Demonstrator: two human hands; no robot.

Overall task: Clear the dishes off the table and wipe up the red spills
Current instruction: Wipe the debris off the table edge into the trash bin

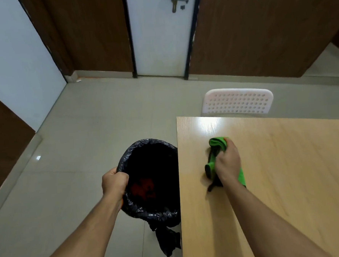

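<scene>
Black-lined bin [148, 181] is sitting beside the table [277, 181]; the left hand [114, 183] is gripping its rim. Right hand [227, 162] is clutching a green cloth [215, 145] on the tabletop. Chair [237, 101] is standing beyond.

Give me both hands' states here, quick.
Left hand: grips the rim of the black-lined bin.
Right hand: grips the green cloth on the table.
</scene>
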